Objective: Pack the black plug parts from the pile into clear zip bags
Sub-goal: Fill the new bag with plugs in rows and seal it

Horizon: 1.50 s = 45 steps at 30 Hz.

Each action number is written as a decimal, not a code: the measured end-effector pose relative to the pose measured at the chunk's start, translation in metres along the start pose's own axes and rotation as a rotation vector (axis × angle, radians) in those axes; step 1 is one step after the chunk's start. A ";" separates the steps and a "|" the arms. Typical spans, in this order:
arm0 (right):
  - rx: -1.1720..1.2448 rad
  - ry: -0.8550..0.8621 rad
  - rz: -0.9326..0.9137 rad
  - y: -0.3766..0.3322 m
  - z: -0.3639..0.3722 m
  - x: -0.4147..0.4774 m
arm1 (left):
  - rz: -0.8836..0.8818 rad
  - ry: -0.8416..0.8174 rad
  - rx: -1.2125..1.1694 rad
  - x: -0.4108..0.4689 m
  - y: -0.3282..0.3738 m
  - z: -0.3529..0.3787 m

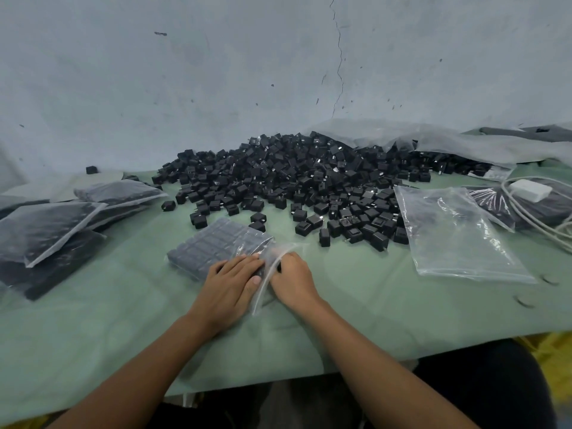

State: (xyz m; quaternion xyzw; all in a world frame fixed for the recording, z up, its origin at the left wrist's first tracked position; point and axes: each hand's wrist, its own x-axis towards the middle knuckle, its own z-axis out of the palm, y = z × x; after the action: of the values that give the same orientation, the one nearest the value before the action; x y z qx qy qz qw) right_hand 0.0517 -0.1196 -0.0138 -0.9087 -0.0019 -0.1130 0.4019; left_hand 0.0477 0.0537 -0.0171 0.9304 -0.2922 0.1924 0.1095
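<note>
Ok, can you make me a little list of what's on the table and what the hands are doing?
table: green cover
pile: loose black plug parts, middle back
bag being packed: clear zip bag, parts inside in neat rows
left hand: presses flat on that bag
right hand: fingers grip the bag's open end
full bags: stacked on the left
empty bags: lying on the right
white block: far right, with cables
</note>
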 end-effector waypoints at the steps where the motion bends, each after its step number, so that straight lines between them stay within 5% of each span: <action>1: 0.022 0.013 0.006 0.004 0.000 -0.002 | -0.001 -0.002 0.003 0.000 0.001 0.000; 12: 0.058 0.101 0.028 0.011 0.006 -0.002 | -0.061 -0.042 0.003 0.000 0.006 -0.004; 19: 0.103 0.124 0.058 0.009 0.009 -0.003 | -0.313 0.032 0.006 -0.005 0.000 0.000; 45: -0.056 0.044 -0.014 0.004 0.007 -0.004 | -0.302 0.014 0.040 -0.003 -0.004 0.006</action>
State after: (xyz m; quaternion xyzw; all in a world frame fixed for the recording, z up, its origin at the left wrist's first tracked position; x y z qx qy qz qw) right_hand 0.0498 -0.1172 -0.0218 -0.9167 0.0038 -0.1360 0.3756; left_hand 0.0492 0.0563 -0.0246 0.9644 -0.1441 0.1861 0.1208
